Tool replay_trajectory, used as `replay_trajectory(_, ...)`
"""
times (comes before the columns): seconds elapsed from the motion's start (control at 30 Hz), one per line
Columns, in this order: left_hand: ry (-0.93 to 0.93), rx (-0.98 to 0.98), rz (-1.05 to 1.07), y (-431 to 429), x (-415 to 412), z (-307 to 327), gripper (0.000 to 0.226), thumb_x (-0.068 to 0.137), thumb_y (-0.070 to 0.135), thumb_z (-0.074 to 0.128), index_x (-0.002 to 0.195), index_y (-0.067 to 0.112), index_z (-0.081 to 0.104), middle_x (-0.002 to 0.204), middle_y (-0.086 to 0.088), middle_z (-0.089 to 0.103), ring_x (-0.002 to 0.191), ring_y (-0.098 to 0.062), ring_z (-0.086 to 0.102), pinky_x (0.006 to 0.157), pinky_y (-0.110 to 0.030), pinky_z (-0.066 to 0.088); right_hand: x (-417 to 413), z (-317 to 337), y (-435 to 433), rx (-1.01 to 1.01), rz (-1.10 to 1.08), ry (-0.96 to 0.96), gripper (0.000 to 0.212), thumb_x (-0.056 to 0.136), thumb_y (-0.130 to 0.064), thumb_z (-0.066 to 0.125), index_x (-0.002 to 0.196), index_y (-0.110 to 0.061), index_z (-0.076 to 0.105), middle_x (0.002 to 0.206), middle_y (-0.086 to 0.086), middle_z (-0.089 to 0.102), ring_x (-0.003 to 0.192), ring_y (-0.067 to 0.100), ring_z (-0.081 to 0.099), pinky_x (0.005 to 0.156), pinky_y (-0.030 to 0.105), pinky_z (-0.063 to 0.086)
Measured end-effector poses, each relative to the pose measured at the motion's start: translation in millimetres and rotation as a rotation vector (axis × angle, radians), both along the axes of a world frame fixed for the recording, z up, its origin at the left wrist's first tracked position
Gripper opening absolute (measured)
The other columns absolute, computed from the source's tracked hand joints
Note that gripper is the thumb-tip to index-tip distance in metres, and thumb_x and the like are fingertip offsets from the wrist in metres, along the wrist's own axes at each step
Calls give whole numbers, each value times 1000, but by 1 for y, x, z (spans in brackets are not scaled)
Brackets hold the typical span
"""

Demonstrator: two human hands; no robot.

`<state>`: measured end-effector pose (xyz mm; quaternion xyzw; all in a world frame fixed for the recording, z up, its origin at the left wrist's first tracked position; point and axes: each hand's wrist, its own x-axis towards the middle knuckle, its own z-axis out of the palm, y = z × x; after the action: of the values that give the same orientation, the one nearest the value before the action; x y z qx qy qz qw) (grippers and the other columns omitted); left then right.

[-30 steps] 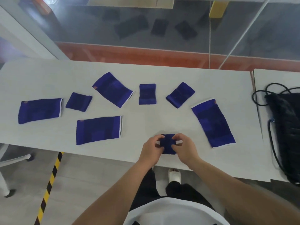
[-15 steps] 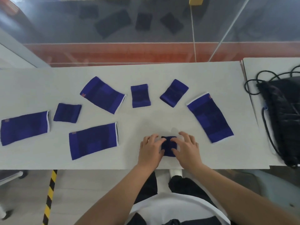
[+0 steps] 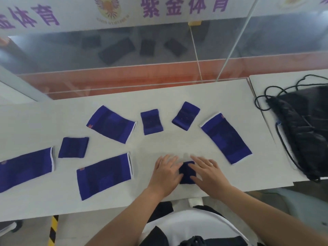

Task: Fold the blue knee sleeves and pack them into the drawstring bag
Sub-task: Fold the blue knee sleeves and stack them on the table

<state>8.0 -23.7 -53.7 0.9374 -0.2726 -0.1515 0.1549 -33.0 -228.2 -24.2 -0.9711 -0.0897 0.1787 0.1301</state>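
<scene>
Both hands have flattened out: left hand [image 3: 166, 173] and right hand [image 3: 209, 173] press straight-fingered on the small folded sleeve [image 3: 187, 173] at the table's [image 3: 53, 121] near edge. Far right, the black drawstring bag [image 3: 301, 132] lies slumped, contents hidden. Four unfolded sleeves [image 3: 111, 124] and three folded ones [image 3: 151, 121] lie spread out.

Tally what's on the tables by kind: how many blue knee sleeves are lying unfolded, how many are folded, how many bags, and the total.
Unfolded blue knee sleeves: 4
Folded blue knee sleeves: 4, one of them pressed under the left hand and right hand
Black drawstring bag: 1
Total: 9
</scene>
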Motion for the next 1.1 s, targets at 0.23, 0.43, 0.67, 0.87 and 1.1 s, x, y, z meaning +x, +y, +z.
replay_trajectory(0.23, 58, 11, 274, 15, 111, 25, 58, 95, 35, 56, 149, 20, 39, 160, -4, 31, 148, -27, 26, 120, -41, 20, 0, 32, -9, 218, -464, 142, 55, 97, -40, 57, 149, -31, 43, 161, -5, 35, 146, 18, 36, 119, 39, 29)
replay_trajectory(0.43, 139, 276, 134, 24, 179, 15, 70, 94, 41, 57, 152, 13, 29, 162, -8, 26, 146, -31, 27, 116, -43, 29, -13, 52, -13, 263, -710, 206, 47, 95, -34, 62, 141, -28, 52, 153, -7, 47, 138, 16, 46, 113, 30, 34)
replay_trajectory(0.67, -70, 119, 68, 25, 161, 3, 35, 92, 16, 58, 125, 7, 62, 128, -9, 63, 118, -30, 57, 96, -39, 43, -31, 57, -11, 416, -928, 220, 36, 95, -31, 64, 131, -28, 61, 123, -4, 61, 112, 18, 59, 87, 26, 40)
replay_trajectory(0.87, -220, 102, 12, 38, 129, -8, 17, 64, 5, 80, 79, 13, 75, 75, -1, 74, 64, -22, 68, 70, -35, 53, -14, 60, -17, 538, -940, 200, 30, 95, -33, 63, 125, -28, 64, 125, -2, 64, 120, 16, 58, 83, 27, 44)
replay_trajectory(1.1, 37, -82, 288, 25, 100, 33, 18, 91, 19, 57, 103, 17, 71, 94, 1, 71, 83, -24, 65, 75, -33, 48, 17, 83, -14, 724, -752, 256, 37, 92, -36, 68, 127, -33, 59, 130, -11, 61, 111, 6, 63, 91, 29, 52)
